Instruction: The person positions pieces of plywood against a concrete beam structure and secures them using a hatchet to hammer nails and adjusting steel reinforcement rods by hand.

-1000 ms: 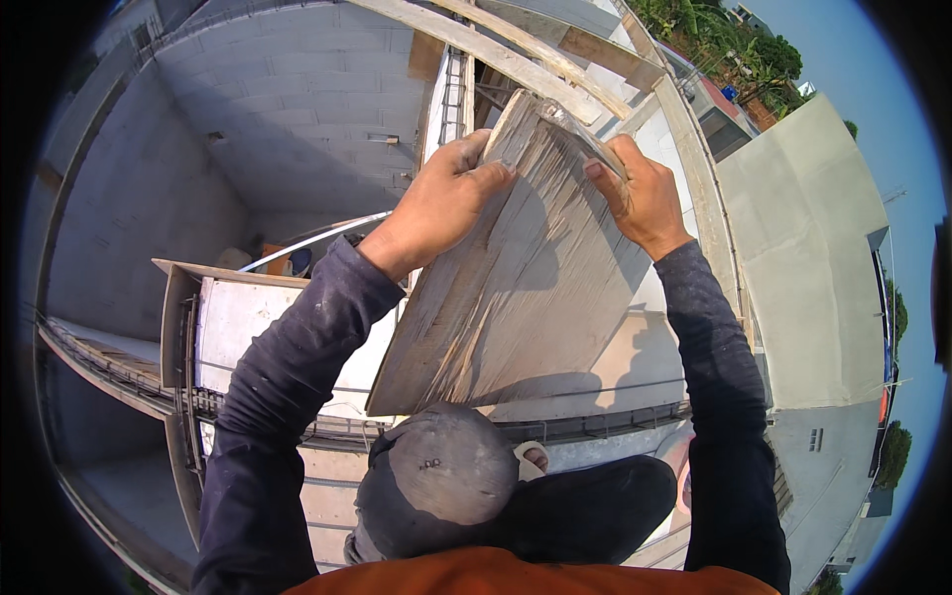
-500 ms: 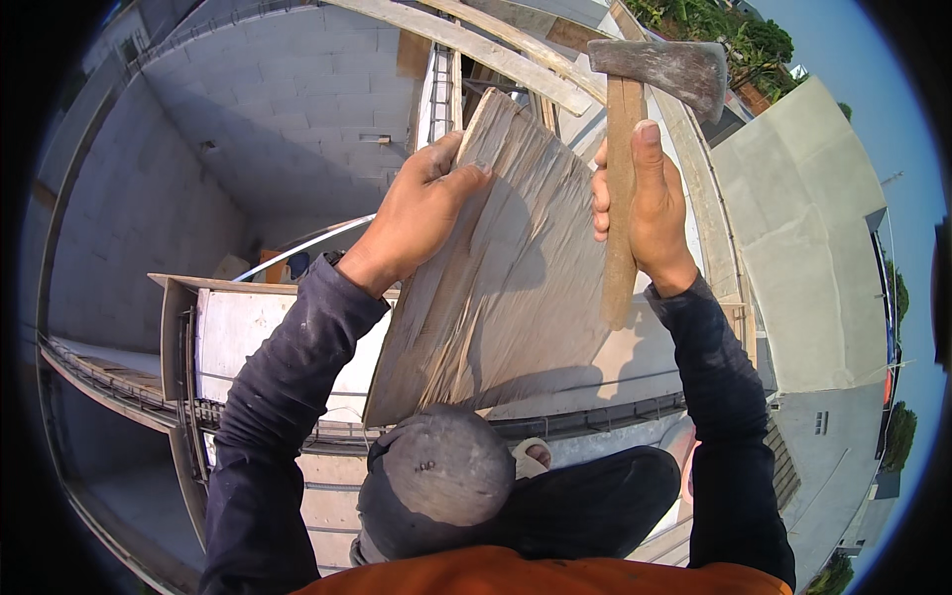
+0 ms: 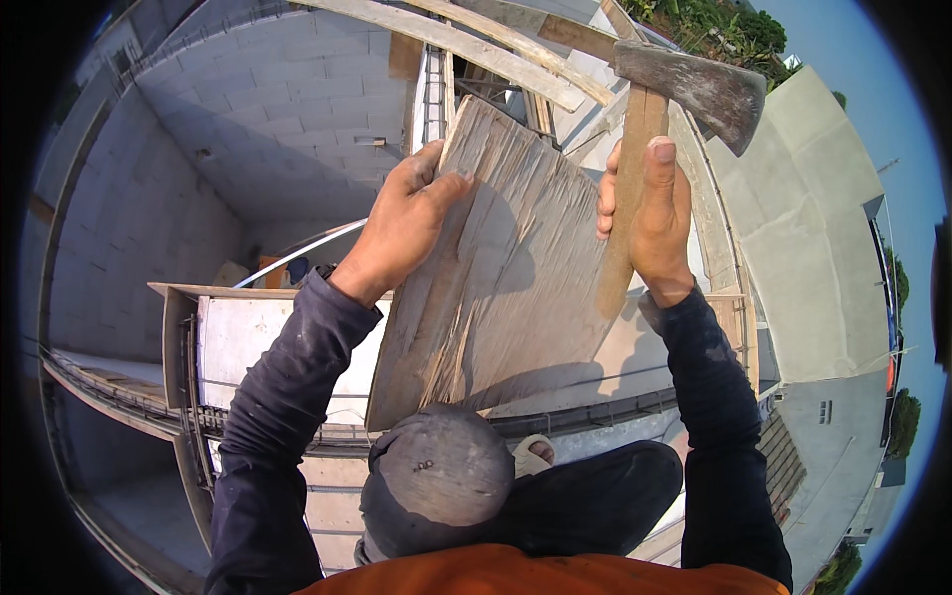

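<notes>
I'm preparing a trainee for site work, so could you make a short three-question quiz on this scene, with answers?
1. Open question: what tool does the right hand hold?
2. True or false: the left hand holds the board by its bottom edge.
3. Multiple choice: the sleeves are a) white, b) dark, c) yellow.

Key:
1. A hatchet.
2. False: its grip is on the upper left edge.
3. b
</notes>
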Available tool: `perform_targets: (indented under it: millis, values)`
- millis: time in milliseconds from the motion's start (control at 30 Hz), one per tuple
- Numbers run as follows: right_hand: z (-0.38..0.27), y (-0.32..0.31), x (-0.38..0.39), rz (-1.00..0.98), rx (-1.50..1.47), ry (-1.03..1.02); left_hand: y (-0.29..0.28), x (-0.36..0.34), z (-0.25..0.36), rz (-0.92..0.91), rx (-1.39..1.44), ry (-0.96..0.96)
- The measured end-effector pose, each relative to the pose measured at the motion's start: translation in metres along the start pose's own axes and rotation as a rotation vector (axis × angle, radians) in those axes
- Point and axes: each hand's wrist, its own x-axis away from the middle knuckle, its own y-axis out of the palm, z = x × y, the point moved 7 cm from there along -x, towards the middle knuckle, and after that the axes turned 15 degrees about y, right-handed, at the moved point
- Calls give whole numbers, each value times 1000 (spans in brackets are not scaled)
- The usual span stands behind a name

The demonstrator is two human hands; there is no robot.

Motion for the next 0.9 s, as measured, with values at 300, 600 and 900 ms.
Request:
perform_targets:
  millis: [300, 600, 900]
  values:
    - [22, 20, -3, -14, 132, -133, -1, -1, 1, 13, -68, -21]
    - [42, 39, 2, -74, 84, 73, -12, 10, -22, 45, -97, -2]
    - [81, 38, -22, -101, 358, 99, -17, 12, -22, 91, 20, -38]
